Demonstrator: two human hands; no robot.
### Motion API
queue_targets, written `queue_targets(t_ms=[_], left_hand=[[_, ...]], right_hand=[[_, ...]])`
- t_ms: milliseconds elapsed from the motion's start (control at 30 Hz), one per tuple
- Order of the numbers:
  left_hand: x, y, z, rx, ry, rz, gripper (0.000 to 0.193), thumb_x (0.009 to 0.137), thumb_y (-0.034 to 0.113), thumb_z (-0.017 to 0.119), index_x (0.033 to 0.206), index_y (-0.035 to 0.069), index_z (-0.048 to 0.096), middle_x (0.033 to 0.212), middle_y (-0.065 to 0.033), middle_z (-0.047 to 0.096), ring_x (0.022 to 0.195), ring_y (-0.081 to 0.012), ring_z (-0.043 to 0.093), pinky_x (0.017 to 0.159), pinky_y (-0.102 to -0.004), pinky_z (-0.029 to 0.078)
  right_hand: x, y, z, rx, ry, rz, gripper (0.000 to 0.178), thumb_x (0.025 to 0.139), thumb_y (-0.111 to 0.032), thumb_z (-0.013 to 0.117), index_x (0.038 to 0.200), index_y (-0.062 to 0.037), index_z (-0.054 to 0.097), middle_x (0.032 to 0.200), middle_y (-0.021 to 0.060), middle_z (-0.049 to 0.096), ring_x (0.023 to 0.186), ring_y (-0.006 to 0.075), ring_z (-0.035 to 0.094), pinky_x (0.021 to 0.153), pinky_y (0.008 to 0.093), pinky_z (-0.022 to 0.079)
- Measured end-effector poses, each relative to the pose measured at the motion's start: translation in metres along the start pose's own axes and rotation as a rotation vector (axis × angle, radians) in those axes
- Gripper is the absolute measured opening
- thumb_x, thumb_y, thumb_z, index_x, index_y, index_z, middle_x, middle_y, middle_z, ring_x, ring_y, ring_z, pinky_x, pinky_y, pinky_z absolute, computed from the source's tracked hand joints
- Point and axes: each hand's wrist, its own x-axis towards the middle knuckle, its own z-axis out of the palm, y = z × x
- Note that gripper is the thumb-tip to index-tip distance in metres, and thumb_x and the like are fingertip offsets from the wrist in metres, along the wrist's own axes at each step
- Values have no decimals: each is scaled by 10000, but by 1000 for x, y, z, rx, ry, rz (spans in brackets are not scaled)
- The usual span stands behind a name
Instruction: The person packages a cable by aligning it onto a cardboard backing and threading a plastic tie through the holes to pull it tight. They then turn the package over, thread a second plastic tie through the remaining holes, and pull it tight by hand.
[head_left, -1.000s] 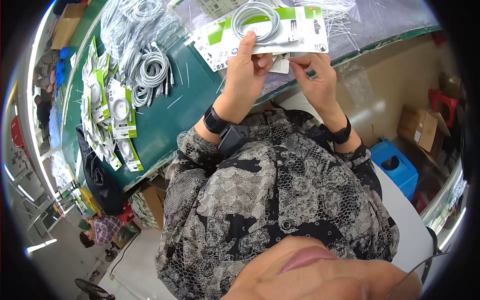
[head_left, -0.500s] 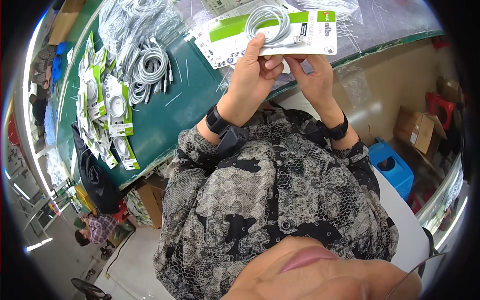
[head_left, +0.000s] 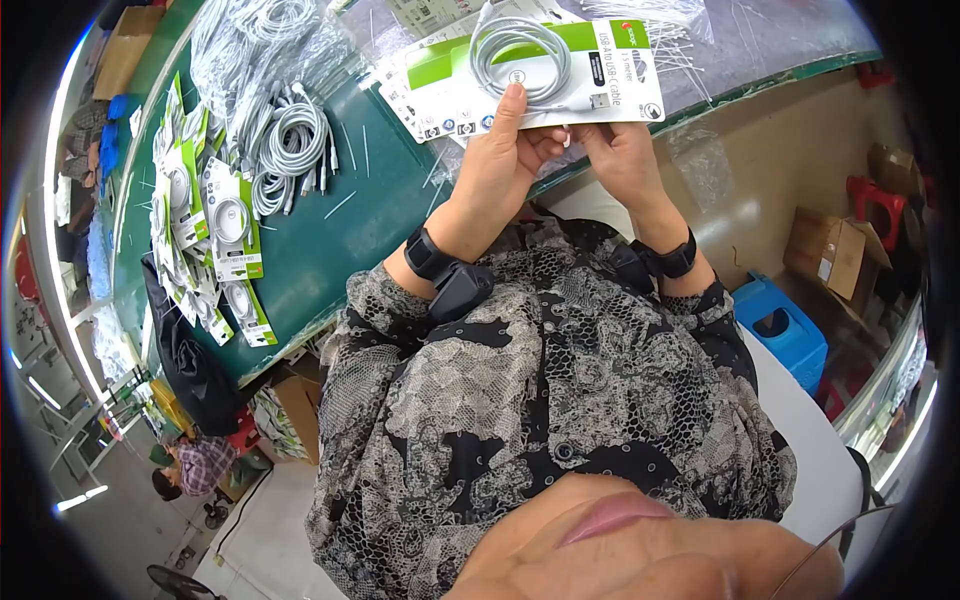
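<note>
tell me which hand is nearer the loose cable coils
Left. The left hand is right of the cable coils, apart from them; the right hand is farther right.

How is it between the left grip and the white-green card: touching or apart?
Touching. The head view shows the left grip holding the white-green card, its thumb over the front at the lower edge.

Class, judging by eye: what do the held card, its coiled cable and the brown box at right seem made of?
Card: probably smooth paperboard; flat, crisply printed. Cable: likely flexible plastic or braid, grey; surface too small to tell. Box: likely matt cardboard; brown, folding flaps.
</note>
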Motion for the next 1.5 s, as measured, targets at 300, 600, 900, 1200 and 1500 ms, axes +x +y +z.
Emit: queue_targets(t_ms=[300,600,900,1200,1500], left_hand=[[-1,0,-1,179,139,123,374,956,339,528,1090,-9,568,938,-69,633,768,-140,595,713,-277,497],[-3,-14,4,269,180,184,336,957,306,537,1066,-8,587,937,-59,634,743,-125,599,671,-249,496],[-6,4,3,498,15,356,254,961,199,532,1051,-34,578,828,-72,642,635,-119,601,552,-240,507],[-11,-4,2,550,26,359,204,948,145,545,1031,-36,588,870,-80,650,690,-136,630,594,-241,529],[-27,5,15,342,192,221,173,864,26,620,1021,-44,596,919,-76,648,791,-156,635,671,-258,529]], right_hand=[[-29,-27,-23,-822,23,-274,208,764,-72,698,967,-82,653,845,48,614,770,252,576,697,364,450],[0,-43,-2,-828,78,-706,152,745,-85,709,868,-123,628,886,-3,592,846,188,543,769,341,384],[-2,-37,-5,-739,111,-747,113,808,-71,652,880,-79,565,965,34,616,838,207,540,765,332,375],[0,-29,-1,-628,65,-663,130,830,-50,625,903,-64,519,1005,84,643,857,246,548,804,361,406],[-3,-33,1,-547,124,-759,139,795,-4,644,875,-60,546,1005,79,644,872,270,542,820,389,422]])
